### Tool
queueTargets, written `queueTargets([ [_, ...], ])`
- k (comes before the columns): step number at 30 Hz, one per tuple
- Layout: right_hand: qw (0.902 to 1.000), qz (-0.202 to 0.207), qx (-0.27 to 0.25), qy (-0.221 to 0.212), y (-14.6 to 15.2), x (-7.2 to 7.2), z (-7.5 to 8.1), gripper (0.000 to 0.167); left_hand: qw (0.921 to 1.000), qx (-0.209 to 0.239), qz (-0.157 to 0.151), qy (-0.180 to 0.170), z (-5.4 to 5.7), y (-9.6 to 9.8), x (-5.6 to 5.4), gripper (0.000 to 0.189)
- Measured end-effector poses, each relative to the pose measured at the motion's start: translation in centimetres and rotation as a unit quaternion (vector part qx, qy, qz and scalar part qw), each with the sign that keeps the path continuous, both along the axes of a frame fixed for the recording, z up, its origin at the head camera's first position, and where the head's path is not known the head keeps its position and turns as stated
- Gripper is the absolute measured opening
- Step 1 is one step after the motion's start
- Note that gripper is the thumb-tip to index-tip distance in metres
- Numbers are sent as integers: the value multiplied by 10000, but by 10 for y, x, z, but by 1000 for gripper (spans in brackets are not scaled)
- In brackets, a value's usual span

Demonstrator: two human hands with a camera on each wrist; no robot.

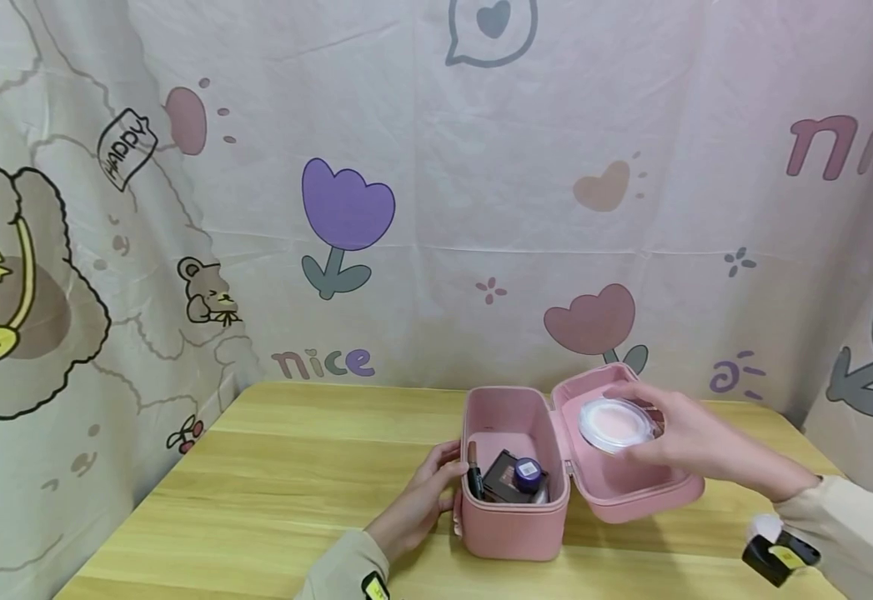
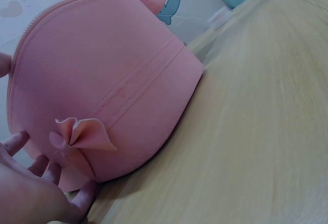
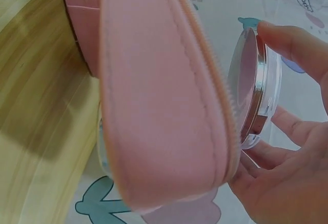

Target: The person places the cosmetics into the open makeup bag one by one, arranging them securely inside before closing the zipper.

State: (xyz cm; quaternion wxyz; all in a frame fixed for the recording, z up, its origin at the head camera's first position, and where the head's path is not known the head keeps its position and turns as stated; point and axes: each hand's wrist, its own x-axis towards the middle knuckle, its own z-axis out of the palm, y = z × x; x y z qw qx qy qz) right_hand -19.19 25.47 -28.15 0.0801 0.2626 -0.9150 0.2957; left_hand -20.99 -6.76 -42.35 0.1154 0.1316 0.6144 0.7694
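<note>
A pink makeup case [image 1: 513,533] stands on the table with its lid [image 1: 657,504] swung out to the right. My left hand [image 1: 423,498] rests against the case's left side, fingertips at the rim; in the left wrist view its fingers touch the wall beside a pink bow [image 2: 88,134]. With my right hand [image 1: 664,429] I pinch a round powder compact [image 1: 614,423] by its edge, over the inside of the lid. The right wrist view shows this compact [image 3: 254,83] side-on, with a clear rim. Inside the case lie a dark palette [image 1: 498,477], a purple-lidded jar [image 1: 528,473] and a slim brown-and-black tube [image 1: 474,475].
The case stands on a wooden table [image 1: 256,500], toward its right half. A printed cloth [image 1: 436,200] hangs behind the table and along both sides. The open lid juts out to the right above the tabletop.
</note>
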Motion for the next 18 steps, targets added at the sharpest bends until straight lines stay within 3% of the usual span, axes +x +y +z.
queueTargets([
  [12,9991,423,-19,36,-19,-8,12,65,10000,-37,-38,26,-1,0,-1,61],
  [18,9991,396,-119,15,-29,-13,17,64,9999,-82,-56,51,1,-1,-2,60],
])
